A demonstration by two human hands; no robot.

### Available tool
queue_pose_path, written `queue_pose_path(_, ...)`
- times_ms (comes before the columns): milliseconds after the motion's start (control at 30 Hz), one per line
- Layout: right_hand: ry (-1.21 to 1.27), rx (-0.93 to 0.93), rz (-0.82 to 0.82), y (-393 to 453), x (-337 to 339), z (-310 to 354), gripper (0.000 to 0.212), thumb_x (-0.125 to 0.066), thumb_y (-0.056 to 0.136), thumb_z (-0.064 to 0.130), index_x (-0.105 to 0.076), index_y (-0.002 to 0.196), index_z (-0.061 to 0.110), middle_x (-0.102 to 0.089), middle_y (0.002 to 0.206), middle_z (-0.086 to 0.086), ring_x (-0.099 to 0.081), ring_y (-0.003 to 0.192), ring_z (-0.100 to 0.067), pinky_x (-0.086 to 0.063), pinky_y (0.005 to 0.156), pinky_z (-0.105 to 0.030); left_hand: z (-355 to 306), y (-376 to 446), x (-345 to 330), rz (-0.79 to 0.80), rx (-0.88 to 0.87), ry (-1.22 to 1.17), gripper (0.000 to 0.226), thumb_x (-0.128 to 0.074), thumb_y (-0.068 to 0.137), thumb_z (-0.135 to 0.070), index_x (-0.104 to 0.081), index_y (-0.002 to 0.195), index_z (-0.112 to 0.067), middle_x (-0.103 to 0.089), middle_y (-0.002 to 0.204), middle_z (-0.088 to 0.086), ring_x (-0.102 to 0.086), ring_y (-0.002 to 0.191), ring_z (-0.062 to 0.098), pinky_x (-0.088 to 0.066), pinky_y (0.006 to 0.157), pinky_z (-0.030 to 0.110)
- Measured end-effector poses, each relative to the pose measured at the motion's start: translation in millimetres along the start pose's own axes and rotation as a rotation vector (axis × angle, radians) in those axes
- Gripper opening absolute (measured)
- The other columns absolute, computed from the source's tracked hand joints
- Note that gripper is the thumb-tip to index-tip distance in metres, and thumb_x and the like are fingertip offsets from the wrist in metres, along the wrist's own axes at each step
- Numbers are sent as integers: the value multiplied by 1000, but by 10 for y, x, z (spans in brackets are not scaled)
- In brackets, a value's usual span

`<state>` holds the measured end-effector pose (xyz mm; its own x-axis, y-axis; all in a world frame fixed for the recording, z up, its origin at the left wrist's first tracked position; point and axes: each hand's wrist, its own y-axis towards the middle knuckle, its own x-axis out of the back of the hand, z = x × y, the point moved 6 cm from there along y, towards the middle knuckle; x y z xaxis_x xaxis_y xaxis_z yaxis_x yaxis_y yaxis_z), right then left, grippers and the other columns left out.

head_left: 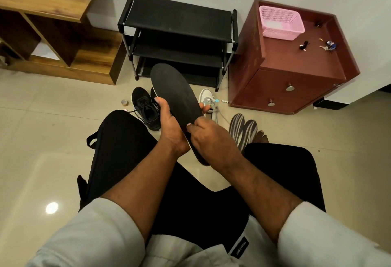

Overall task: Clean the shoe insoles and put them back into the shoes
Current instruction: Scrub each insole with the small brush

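Head view: we hold a black insole (176, 93) up — left hand (169, 122) cradling it, right hand (208, 137) fingers pinching its edge — likely mid-cleaning, the black shoe (146, 108) next.

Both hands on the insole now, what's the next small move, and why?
Probably lower the insole toward the black shoe on the floor. The left hand and right hand both grip it near the heel, and that shoe sits open below.

sleeves (101, 230): light grey, rolled to elbows | trousers (118, 139): black | forearms bare
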<state>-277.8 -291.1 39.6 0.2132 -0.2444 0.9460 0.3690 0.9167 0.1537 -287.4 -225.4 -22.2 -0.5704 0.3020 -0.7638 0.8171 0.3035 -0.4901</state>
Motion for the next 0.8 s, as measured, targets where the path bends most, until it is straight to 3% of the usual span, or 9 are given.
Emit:
queue_pose_path(167, -33, -168, -18, -67, 67, -510, 20, -53, 94, 13, -68, 105, 6, -60, 93, -9, -58, 79, -20, -50, 67, -30, -59, 28, -8, 49, 17, -19, 111, -31, 71, -94, -65, 120, -1, -65, 97, 16, -61, 106, 31, -43, 107, 43)
queue_pose_path(267, 51, -297, -190, -153, 263, -667, 18, -60, 90, 8, -71, 105, 5, -64, 87, -7, -54, 74, -11, -47, 64, -26, -146, 25, 6, 1, -34, 15, 107, -27, 77, -91, -63, 125, -1, -67, 102, 18, -63, 105, 31, -50, 99, 41)
queue_pose_path(367, 461, -499, -361, -224, 371, -664, 18, -67, 86, 10, -75, 101, 17, -70, 86, 7, -62, 76, -6, -51, 69, -17, -145, 20, -11, -1, -38, 10, 105, -24, 79, -90, -67, 116, -2, -68, 100, 18, -67, 98, 29, -52, 94, 41)
queue_pose_path(433, 864, -675, -334, -218, 243, -604, 21, -71, 84, 11, -74, 95, 28, -72, 86, 15, -67, 84, -3, -53, 73, -14, -116, 1, -83, 60, -15, -2, 107, -25, 77, -91, -69, 113, 0, -67, 102, 18, -64, 102, 30, -47, 103, 44)
queue_pose_path(500, 1040, -778, -292, -215, 89, -556, 20, -73, 82, 11, -74, 93, 28, -73, 87, 13, -68, 88, -5, -55, 76, -21, -60, -35, -132, 112, 36, 5, 107, -28, 76, -90, -72, 111, 1, -66, 109, 19, -60, 112, 31, -41, 110, 47)
queue_pose_path(567, 1066, -796, -275, -219, 42, -542, 17, -74, 82, 13, -75, 92, 26, -73, 88, 11, -68, 88, -8, -57, 78, -28, -37, -56, -138, 152, 75, 34, 103, -28, 79, -87, -71, 114, 0, -65, 120, 19, -58, 121, 32, -40, 110, 49)
queue_pose_path(633, 1058, -766, -247, -228, 32, -555, 18, -73, 82, 11, -75, 93, 26, -73, 89, 12, -68, 90, -8, -57, 78, -26, -111, -56, -112, 176, 44, 9, 100, -29, 81, -85, -60, 131, -5, -58, 136, 20, -50, 132, 36, -37, 112, 52)
queue_pose_path(700, 1018, -741, -172, -244, 16, -592, 20, -72, 83, 10, -74, 96, 25, -73, 90, 13, -67, 91, -7, -56, 77, -22, -246, -44, -63, 172, -30, -56, 92, -33, 79, -83, -54, 137, -14, -57, 138, 19, -52, 130, 39, -37, 110, 54)
queue_pose_path(800, 841, -663, -129, -268, 59, -618, 21, -71, 84, 14, -73, 100, 26, -69, 90, 21, -63, 90, 3, -50, 80, -14, -337, -47, -17, 110, -75, -136, 91, -32, 81, -84, -66, 126, -14, -62, 132, 17, -61, 118, 39, -40, 107, 55)
